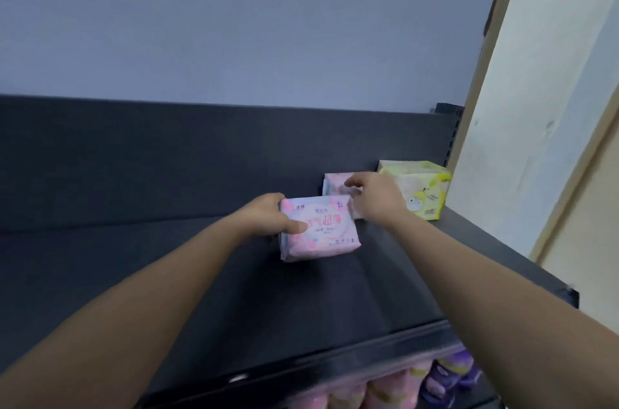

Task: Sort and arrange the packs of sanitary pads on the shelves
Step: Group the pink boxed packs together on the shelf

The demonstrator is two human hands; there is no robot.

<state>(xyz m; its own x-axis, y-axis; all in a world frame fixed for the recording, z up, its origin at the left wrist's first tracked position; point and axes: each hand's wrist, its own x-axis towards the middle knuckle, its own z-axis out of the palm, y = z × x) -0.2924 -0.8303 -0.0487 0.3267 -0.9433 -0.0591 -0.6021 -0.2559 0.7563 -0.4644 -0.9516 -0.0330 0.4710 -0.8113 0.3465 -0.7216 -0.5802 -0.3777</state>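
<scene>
Now, well left of the yellow pack (422,190), the left hand (268,215) grips a pink pack (323,234) by its left end, thumb across the front, low over the dark shelf (160,274). Closer in, the right hand (376,197) curls its fingers over a second pink pack (334,185), standing just beside the yellow pack.

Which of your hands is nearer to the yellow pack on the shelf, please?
Right. The right hand holds the rear pink pack, directly beside the yellow pack; the left hand grips the front pink pack, farther to the left.
</scene>
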